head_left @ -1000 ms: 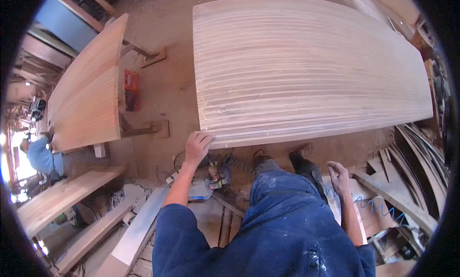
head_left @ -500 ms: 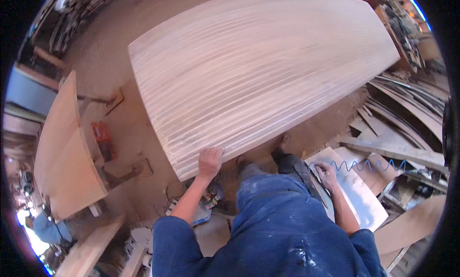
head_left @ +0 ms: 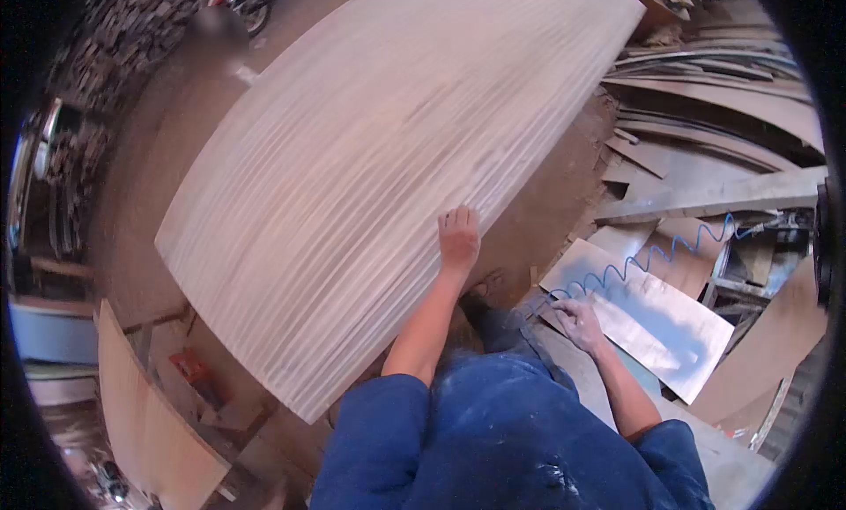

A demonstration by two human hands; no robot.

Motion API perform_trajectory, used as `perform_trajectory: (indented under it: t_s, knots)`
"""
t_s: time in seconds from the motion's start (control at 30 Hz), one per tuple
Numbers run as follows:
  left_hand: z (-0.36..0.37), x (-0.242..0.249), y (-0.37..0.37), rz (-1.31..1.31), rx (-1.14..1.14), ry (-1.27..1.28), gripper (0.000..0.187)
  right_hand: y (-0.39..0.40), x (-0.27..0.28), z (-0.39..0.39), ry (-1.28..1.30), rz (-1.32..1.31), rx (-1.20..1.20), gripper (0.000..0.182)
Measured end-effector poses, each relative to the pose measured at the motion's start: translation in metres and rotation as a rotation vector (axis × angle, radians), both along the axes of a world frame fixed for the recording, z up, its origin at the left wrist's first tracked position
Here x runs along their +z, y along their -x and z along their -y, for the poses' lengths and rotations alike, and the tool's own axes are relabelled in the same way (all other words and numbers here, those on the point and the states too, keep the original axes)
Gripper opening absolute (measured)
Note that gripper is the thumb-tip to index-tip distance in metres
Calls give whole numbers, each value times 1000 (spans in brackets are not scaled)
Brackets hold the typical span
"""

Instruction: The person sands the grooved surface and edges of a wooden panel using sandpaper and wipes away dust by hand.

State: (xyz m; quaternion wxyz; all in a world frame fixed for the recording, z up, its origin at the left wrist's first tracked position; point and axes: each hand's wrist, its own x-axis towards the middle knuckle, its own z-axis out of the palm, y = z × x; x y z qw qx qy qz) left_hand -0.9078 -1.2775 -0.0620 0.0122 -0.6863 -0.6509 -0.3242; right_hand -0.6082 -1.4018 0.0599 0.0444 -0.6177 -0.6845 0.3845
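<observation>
My left hand (head_left: pixel 458 235) lies palm down on a large, slightly curved wooden panel (head_left: pixel 379 166), close to its near long edge. Its fingers point away from me, and nothing shows in it. Pale, dusty stripes run the length of the panel. Off to the right, my right hand (head_left: pixel 579 325) is closed, fingers bent, by the near end of a blue coiled hose (head_left: pixel 648 260). What sits inside those fingers is too small to make out. Beneath that hose lies a pale board (head_left: pixel 696 320) with a grey-blue patch.
A smaller curved wooden panel (head_left: pixel 145 404) stands at lower left, beside a red object (head_left: pixel 189 369) on the floor. Long curved strips (head_left: pixel 705 104) and a beam (head_left: pixel 723 195) are stacked at right. Piled wood pieces (head_left: pixel 123 47) and a blurred person (head_left: pixel 216 38) are at upper left.
My view has turned, so the large panel now slants more steeply. My left hand has moved along its near edge, away from the near-left corner. My right hand stays by the hose.
</observation>
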Motion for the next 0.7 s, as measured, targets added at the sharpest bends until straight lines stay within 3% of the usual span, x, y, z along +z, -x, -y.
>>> perform_trajectory:
  t_s: [0.1,0.2,0.27,0.33,0.37,0.4,0.5,0.57,0.7]
  knots:
    - [-20,3,-12,-39,-4,36,7,-30,7,-10,19,-42,-114,23]
    - [27,7,25,-74,-88,97,17,-80,-6,0,79,-119,-368,20]
    - [69,14,54,-124,-117,136,25,-133,-43,35,54,-81,-502,25]
    - [99,21,71,-170,-117,175,24,-190,-83,90,152,165,-569,25]
    - [100,20,72,-189,-99,187,21,-192,-74,100,222,122,-732,24]
    - [92,20,67,-202,-122,184,21,-195,-65,114,294,80,-890,23]
    - [57,18,45,-196,-112,168,20,-240,-101,192,276,-103,-885,22]
    - [19,14,19,-206,-75,150,18,-245,-107,216,354,-201,-1045,19]
    - [-71,14,-45,-211,-81,135,16,-262,-150,237,190,-512,-1322,15]
